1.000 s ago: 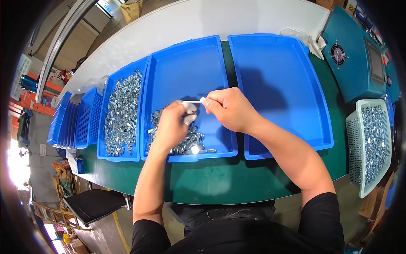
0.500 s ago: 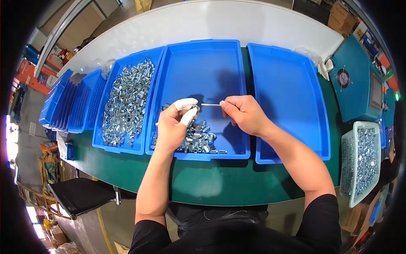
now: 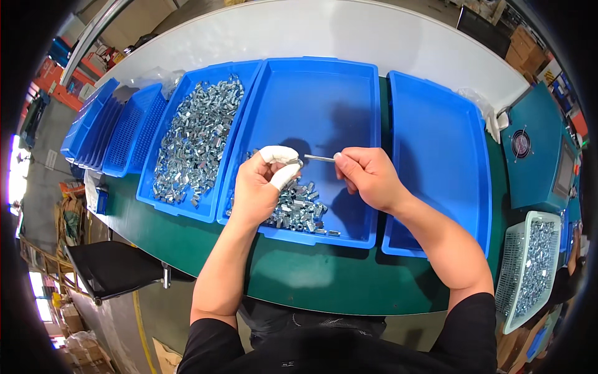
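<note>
My left hand [image 3: 256,193], with white covers on its thumb and forefinger, pinches a small metal nut [image 3: 300,163] between those fingertips. Most of the nut is hidden by the fingers. Just right of it, a thin metal rod [image 3: 320,158] points leftward, its tip close to the nut. My right hand [image 3: 372,179] grips the rod's other end between thumb and fingers. Both hands are above the middle blue tray [image 3: 317,87]. Several long silver hex nuts [image 3: 300,210] lie heaped in its near left part, below my left hand.
A blue tray full of silver nuts [image 3: 198,137] stands on the left, beside blue perforated baskets [image 3: 132,134]. Another blue tray [image 3: 436,149] is to the right. Farther right are a teal machine [image 3: 539,156] and a pale basket of metal parts [image 3: 529,268]. A black chair [image 3: 124,271] stands lower left.
The whole view has shifted and tilted slightly. My left thumb and forefinger are closer together around the nut. The rod still points at it, its tip a little nearer.
</note>
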{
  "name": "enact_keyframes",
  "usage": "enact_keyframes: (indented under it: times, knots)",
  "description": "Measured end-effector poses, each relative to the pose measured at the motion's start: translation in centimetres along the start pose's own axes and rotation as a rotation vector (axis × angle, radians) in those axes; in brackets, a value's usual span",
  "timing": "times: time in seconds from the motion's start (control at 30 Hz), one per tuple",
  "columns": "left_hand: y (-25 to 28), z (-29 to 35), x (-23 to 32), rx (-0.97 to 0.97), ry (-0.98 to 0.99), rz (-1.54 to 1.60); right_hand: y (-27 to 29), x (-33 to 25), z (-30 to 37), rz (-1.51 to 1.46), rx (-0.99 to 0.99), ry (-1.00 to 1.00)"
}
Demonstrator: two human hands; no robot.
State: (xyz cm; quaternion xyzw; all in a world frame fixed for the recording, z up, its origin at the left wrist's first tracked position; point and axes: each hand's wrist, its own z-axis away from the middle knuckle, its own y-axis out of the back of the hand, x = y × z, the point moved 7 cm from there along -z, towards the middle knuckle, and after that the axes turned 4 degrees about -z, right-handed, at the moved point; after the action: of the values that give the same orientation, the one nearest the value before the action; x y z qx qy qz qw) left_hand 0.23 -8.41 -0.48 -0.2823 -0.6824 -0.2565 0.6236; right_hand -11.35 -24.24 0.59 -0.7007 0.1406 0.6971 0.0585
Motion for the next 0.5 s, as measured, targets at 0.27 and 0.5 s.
enact_keyframes:
  times: [0.27,0.5]
  knots:
    - [-0.4,0.0,1.5,-0.054,-0.235,-0.242,-0.4,-1.0,0.3,0.245,0.002,0.172]
    - [-1.1,0.8,0.6,-0.102,-0.025,-0.081,-1.0,-1.3,0.6,0.265,-0.025,0.292]
